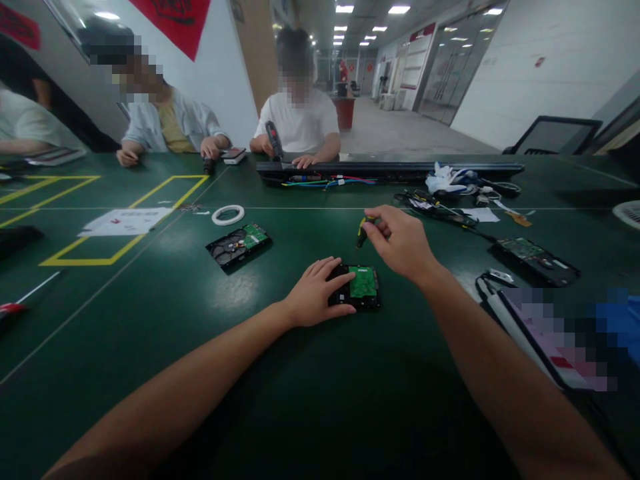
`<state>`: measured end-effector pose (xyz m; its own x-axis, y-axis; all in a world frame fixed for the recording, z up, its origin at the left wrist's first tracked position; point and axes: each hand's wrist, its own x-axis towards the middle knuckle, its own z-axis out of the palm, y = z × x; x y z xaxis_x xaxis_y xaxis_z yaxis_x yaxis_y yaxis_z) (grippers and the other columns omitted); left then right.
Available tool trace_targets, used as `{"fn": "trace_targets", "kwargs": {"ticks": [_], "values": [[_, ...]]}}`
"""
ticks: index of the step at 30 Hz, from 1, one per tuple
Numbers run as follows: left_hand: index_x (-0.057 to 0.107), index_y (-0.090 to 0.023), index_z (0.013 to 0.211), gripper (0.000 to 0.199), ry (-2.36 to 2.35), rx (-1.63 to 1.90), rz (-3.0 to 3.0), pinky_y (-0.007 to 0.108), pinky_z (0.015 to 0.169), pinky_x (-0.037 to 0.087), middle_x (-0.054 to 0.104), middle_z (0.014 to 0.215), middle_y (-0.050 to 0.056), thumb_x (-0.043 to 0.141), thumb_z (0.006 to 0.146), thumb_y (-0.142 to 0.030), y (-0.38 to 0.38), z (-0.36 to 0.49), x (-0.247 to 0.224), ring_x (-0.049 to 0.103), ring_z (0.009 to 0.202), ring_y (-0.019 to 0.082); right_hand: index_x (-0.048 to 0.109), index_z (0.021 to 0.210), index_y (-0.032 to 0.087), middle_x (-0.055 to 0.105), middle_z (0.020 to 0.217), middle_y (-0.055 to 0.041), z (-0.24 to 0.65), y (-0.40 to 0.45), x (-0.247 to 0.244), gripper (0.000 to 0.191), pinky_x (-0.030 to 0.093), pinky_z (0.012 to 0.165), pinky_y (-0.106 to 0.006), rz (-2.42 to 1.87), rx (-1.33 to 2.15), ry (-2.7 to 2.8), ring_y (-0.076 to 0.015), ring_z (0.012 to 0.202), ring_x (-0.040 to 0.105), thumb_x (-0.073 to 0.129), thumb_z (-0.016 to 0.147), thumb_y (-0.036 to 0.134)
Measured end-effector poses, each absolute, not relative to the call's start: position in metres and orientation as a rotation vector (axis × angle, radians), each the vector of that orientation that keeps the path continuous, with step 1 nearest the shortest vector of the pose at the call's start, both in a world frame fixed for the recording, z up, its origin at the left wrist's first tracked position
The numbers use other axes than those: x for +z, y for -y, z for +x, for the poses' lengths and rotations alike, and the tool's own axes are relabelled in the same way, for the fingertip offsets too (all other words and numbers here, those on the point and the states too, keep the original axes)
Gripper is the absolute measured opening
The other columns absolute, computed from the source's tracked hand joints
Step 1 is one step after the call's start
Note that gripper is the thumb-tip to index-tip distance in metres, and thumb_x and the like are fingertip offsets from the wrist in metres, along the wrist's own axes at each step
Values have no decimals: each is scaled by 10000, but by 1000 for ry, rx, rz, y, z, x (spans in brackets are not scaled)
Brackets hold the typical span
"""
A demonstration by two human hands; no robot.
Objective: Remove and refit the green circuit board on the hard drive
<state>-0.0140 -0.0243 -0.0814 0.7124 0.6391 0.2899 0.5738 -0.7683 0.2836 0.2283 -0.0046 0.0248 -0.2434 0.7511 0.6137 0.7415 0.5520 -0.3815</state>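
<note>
The hard drive (364, 284) lies circuit side up on the green table (125, 320). It should prove rigid and fairly dense, its exposed circuitry fragile; hold by the side edges. Over the drive's left end: left hand (313, 292), palm down, fingers spread, touching. Above its far edge: screwdriver (361, 233), bit downward. Beyond its far right corner: right hand (401, 241), pinching the screwdriver.

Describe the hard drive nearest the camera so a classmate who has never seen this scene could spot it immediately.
On the green table, look near the picture's middle, below the screwdriver in the right hand. There lies a dark hard drive with a green circuit board. Unlike the left drive and the right drive, it has the left hand spread across it.
</note>
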Motion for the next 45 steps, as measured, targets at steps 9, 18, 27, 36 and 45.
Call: {"fn": "trace_targets", "kwargs": {"ticks": [9, 18, 27, 36, 45], "values": [[515, -280, 1587, 813, -988, 531, 2752, 663, 1258, 310, 328, 1725, 180, 650, 939, -752, 26, -14, -80, 305, 1597, 421, 647, 1119, 225, 733, 973, -75, 229, 5, 28, 192, 505, 710, -385, -1228, 22, 1985, -218, 744, 648, 668, 976, 350], [516, -272, 1588, 811, -999, 498, 2756, 660, 1266, 304, 310, 1733, 182, 628, 949, -760, 26, -15, -79, 296, 1602, 427, 583, 962, 237, 676, 913, -58, 229, 5, 31, 150, 469, 747, -379, -1238, -134, 2040, -232, 797, 620, 674, 966, 357], [496, -292, 1605, 811, -1004, 490, 2765, 649, 1275, 305, 320, 1733, 168, 599, 959, -771, 25, -15, -81, 311, 1598, 422, 610, 1159, 222, 738, 936, -76, 238, 5, 34, 208, 503, 771, -391, -1204, 159, 2103, -256, 835, 705, 614, 952, 219], [497, -295, 1605, 809, -1001, 492, 2758, 651, 1273, 308, 331, 1724, 165, 609, 956, -765, 24, -15, -80, 322, 1591, 423, 658, 1131, 224, 745, 949, -72, 231, 5, 32, 182, 486, 743, -377, -1170, 45, 2095, -248, 818, 687, 645, 950, 235], [497, -289, 1602, 810, -994, 493, 2762, 659, 1267, 312, 323, 1728, 165, 611, 955, -764, 24, -15, -82, 319, 1590, 427, 659, 1018, 237, 702, 910, -56, 233, 0, 25, 202, 451, 729, -365, -1245, -124, 2005, -226, 758, 613, 735, 937, 406]]}}
